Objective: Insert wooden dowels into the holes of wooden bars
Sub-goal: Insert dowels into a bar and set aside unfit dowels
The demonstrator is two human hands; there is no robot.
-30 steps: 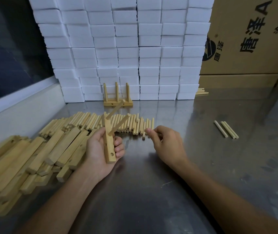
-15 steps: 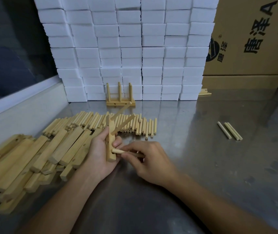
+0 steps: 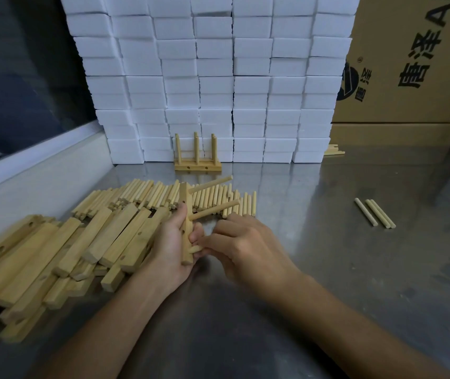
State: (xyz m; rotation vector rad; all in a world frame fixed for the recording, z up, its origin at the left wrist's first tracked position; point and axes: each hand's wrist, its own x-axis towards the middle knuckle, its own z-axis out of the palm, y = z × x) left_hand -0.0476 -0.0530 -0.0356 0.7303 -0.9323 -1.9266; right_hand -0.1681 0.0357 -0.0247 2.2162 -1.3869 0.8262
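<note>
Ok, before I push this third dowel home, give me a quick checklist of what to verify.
1. Left hand grips the bar upright: ok.
2. Two dowels already seated in the bar, upper and middle: ok.
3. Right hand pinches the third dowel: ok.
4. Its tip meets the bar's lower hole: cannot tell, fingers hide it.
5. Dowel square to the bar: cannot tell.
6. Spare dowels within reach on the table: ok.

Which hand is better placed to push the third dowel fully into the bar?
The right hand: it already pinches the third dowel at the bar, which the left hand grips.
</note>
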